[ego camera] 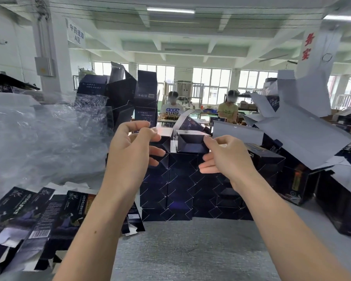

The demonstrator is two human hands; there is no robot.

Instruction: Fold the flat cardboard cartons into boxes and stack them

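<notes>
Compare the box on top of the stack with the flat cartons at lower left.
The top box is folded into shape; the flat cartons lie unfolded. The top box sits on the stack, with the right hand thumb touching it; the flat cartons lie overlapping on the table, untouched. Both are dark blue printed cardboard.

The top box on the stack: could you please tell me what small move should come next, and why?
Probably nudge the top box leftward, snug against its neighbour. It already rests on the stack, a slim gap seems to show at its left, the right hand has its thumb on its right corner, and the left hand hovers at the other side.
</notes>
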